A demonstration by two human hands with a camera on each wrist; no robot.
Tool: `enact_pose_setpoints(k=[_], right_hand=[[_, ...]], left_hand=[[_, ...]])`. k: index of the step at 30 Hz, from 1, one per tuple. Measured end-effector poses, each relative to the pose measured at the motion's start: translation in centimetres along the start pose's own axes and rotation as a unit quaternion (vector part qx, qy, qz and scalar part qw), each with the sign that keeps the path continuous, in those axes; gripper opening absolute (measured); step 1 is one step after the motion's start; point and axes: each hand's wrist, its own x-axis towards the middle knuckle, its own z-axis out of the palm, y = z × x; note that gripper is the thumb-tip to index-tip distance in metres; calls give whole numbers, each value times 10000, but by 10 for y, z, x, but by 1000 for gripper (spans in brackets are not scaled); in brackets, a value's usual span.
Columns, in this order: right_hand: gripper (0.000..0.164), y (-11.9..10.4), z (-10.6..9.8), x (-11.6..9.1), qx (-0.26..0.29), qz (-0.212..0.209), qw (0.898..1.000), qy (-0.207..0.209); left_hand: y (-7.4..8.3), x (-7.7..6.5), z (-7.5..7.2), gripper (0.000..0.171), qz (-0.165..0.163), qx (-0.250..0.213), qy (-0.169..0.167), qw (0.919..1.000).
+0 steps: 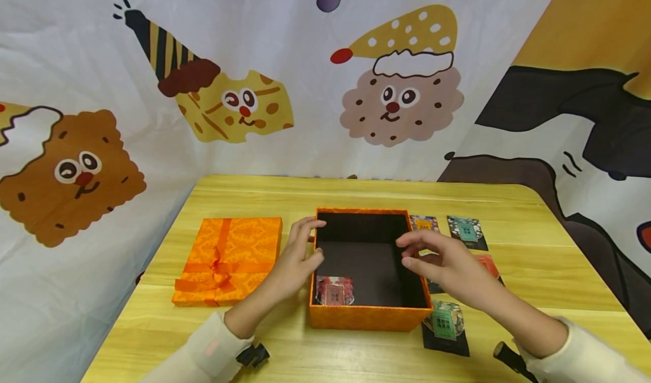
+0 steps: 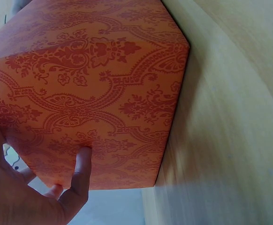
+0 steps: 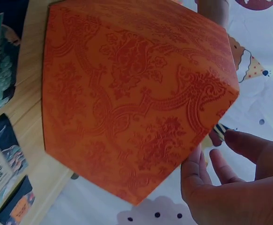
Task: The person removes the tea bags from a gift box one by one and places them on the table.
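Observation:
An orange patterned box (image 1: 366,318) stands lidless on the table, its dark inside facing up. A red packet with a pink label (image 1: 334,294) lies in the box's near left corner. My left hand (image 1: 296,259) is at the left wall, thumb and index finger by the rim, a lower finger against the outer wall in the left wrist view. Over the right rim hovers my right hand (image 1: 452,264), its fingers bent loosely with nothing between them. From the right wrist view, its thumb stands apart from the box (image 3: 127,93); some fingertips are partly hidden beside the wall.
An orange lid with a ribbon bow (image 1: 239,253) lies left of the box. Right of it are several packets, among them a green-labelled one (image 1: 445,327) near the front, a teal-labelled one (image 1: 467,231) and a partly covered red one (image 1: 489,265). A printed cloth (image 1: 305,157) hangs behind the table.

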Motion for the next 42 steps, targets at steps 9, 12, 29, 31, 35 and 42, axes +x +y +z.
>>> enact_pose_setpoints(k=[9,12,29,31,35,42], right_hand=[[29,-3,16,16,59,65,9995,-308],[28,-5,21,21,-1,52,9991,-417],[23,-1,55,60,-16,-212,9950,-980],[23,0,58,63,-12,-243,9940,-1064],[23,2,63,69,-104,-291,9911,-1291],[26,4,76,84,-562,-406,9809,-1818]], left_hand=[[0,0,1,57,3,-7,31,10000],[0,0,2,57,26,-26,48,10000],[-1,0,4,56,123,-65,100,9999],[-1,1,4,56,141,-72,109,9998],[-1,1,4,56,165,-85,115,9998],[-2,2,1,57,130,-24,111,9999]])
